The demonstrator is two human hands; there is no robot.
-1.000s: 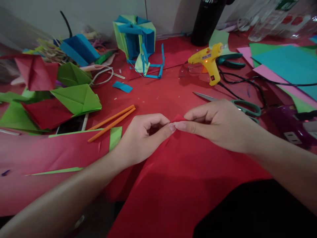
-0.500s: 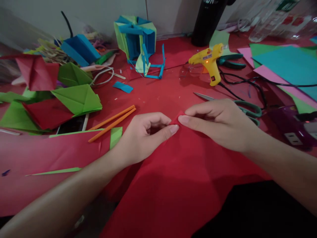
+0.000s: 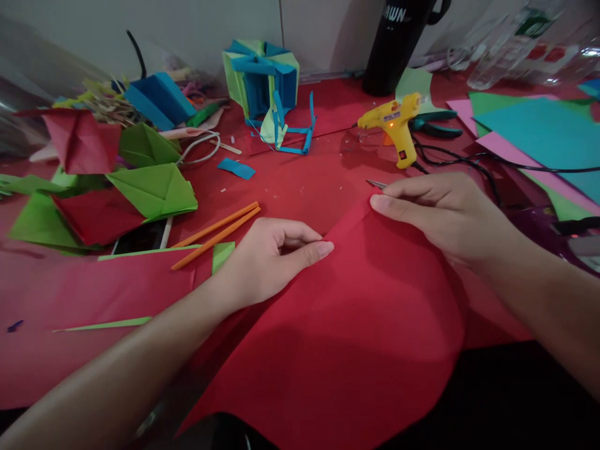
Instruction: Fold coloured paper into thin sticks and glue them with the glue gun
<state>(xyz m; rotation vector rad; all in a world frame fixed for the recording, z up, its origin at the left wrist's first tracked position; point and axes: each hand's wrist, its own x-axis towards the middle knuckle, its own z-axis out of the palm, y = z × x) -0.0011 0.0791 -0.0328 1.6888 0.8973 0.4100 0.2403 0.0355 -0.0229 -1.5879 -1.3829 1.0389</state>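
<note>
A large sheet of red paper (image 3: pixel 365 312) stretches between my hands and curves down over the table's front edge. My left hand (image 3: pixel 276 256) pinches its upper left edge between thumb and fingers. Farther right and higher, my right hand (image 3: pixel 435 209) grips the top corner of the same sheet, thumb on top. Just beyond my right fingertips the tip of a pair of scissors (image 3: pixel 375 184) shows; the hand covers the rest. Two orange paper sticks (image 3: pixel 215 237) lie left of my left hand.
A yellow glue gun (image 3: pixel 396 128) with a lit light stands behind my right hand, its black cable trailing right. Folded green and red paper (image 3: pixel 150 190) piles up at left. At the back are a blue-green paper model (image 3: pixel 262 81) and a black cup (image 3: pixel 396 47). Coloured sheets (image 3: pixel 539 128) lie right.
My right hand has moved up and right, away from my left hand, drawing the red paper's corner with it. The sheet's edge is now spread between them. My left hand has barely moved.
</note>
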